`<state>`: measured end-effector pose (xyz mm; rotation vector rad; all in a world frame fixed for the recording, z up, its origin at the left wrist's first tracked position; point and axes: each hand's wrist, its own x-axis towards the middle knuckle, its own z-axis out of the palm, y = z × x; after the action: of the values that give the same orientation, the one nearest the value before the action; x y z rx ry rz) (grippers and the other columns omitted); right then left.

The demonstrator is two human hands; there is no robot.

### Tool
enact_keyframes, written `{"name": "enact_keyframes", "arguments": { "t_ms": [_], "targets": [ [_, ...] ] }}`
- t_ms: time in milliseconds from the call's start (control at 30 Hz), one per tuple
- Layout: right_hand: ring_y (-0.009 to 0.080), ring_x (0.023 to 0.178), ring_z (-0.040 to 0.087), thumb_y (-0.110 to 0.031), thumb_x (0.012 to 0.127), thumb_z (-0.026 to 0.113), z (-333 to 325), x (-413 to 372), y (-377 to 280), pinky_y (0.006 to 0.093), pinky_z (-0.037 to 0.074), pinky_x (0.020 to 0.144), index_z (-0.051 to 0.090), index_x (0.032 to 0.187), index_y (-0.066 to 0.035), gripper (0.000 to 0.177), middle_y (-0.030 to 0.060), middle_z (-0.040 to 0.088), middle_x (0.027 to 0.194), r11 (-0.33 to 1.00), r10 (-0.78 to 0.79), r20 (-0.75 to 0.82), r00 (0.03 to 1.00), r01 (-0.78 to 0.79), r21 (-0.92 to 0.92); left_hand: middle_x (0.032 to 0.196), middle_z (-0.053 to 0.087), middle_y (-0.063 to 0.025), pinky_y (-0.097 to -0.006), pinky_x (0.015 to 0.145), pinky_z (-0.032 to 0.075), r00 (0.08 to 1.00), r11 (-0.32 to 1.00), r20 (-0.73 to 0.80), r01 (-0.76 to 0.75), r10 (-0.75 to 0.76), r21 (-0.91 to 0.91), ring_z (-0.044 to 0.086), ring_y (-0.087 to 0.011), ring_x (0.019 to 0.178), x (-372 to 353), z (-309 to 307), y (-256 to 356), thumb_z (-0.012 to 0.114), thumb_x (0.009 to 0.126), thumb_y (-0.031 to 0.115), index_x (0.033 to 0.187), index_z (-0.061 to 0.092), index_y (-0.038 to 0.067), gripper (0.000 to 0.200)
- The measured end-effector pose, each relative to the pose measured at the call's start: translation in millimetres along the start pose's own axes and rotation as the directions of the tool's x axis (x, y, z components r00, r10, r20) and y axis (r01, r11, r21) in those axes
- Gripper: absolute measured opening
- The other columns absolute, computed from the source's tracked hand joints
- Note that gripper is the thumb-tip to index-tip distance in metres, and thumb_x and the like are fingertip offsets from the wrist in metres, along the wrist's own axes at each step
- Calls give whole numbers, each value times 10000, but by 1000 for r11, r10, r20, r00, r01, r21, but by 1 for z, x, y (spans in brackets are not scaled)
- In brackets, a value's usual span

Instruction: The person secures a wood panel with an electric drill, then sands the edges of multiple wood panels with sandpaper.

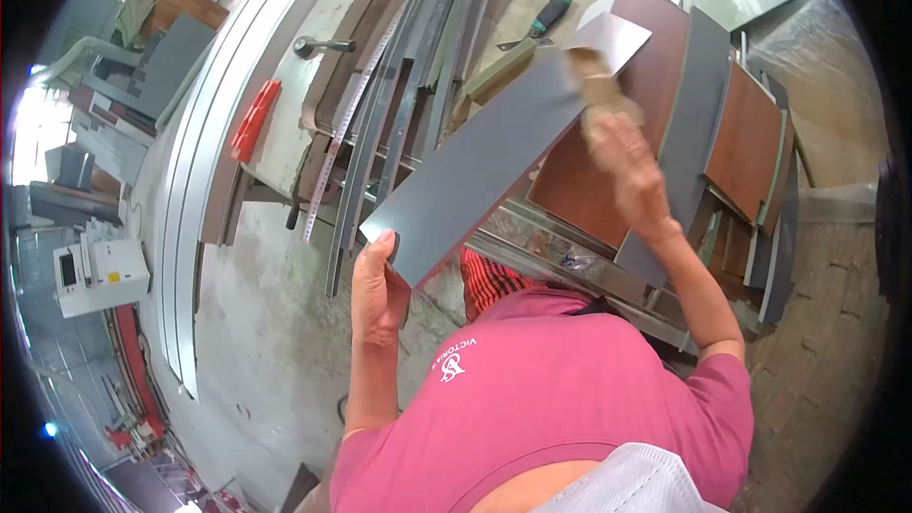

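A long grey panel [484, 166] slants across the middle of the view, raised in front of my body. My left hand [375, 290] grips its near end, thumb on the top face and fingers hidden beneath. In my right hand [629, 166] is a tan brush [594, 78], smeared by motion, over the far end of the panel. Its bristles cannot be made out clearly. Beyond the panel, a screwdriver [551, 14] with a green and black handle lies on the bench.
Brown boards [589, 185] and grey boards are stacked to the right. Long metal strips [380, 133] and a measuring tape [347, 123] lie left of the panel. A red tool [255, 122] and a machine table with silver rails [190, 161] are farther left.
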<state>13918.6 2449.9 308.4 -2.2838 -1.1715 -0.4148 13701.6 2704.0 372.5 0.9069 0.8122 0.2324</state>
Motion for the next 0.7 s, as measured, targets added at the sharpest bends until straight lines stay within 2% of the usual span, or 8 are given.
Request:
{"name": "enact_keyframes", "arguments": {
  "t_ms": [33,67,133,333,433,500,567,700],
  "targets": [
    [295,1196,448,13,822,501,2,2,14,373,378,1001,545,1200,-118,403,125,505,1256,986,155,-26,988,-156,-59,1022,585,-96,-384,674,503,1000,1000,-3,-15,15,-1,585,-227,927,0,-3,2,544,838,295,1170,487,12,440],
    [295,1196,448,13,822,501,0,3,20,373,378,1001,545,1200,-118,403,125,505,1256,988,140,-26,990,-142,-54,1022,585,-96,-384,674,503,1000,1000,-11,-26,26,-10,585,-227,927,-1,-6,3,544,838,295,1170,487,12,440],
    [293,1168,474,-3,856,483,-3,5,26,362,396,977,528,1203,-77,357,149,512,1239,941,338,-52,940,-337,29,1022,590,-96,-375,679,507,995,996,-54,-90,89,-11,592,-219,909,-1,-13,2,537,845,291,1157,500,16,418],
    [301,1125,510,-40,889,471,0,7,5,370,426,934,507,1221,-89,337,149,531,1214,895,419,-33,907,-407,182,1008,613,-86,-354,670,515,973,968,-87,-223,214,-117,617,-210,852,14,-49,-2,544,854,285,1114,527,22,370],
    [296,1125,513,-53,895,470,-3,7,5,371,432,925,496,1235,-116,346,135,532,1220,879,456,-51,889,-441,180,1002,617,-78,-347,667,525,946,945,-106,-315,306,-84,621,-206,852,33,-59,-3,553,857,300,1102,536,37,360],
    [295,1126,512,-62,900,466,-5,4,7,374,437,920,492,1240,-133,349,127,534,1221,874,469,-63,881,-453,176,992,620,-74,-339,671,535,944,941,-94,-324,316,-101,623,-200,842,46,-63,-6,570,856,299,1083,546,47,340],
    [294,1128,512,-71,904,462,-11,3,9,376,441,915,487,1246,-149,351,119,535,1222,866,490,-80,868,-473,164,974,617,-104,-368,692,554,936,898,-90,-352,340,-263,633,-226,819,68,-74,-17,562,862,231,1075,531,-14,327],
    [286,1136,509,-94,918,445,-34,-4,15,381,447,908,484,1252,-173,346,105,538,1223,807,589,-130,797,-571,153,947,620,-105,-371,675,547,952,909,-126,-305,280,-285,632,-235,800,99,-95,-40,592,851,272,1052,541,-3,345]
  ]
}}
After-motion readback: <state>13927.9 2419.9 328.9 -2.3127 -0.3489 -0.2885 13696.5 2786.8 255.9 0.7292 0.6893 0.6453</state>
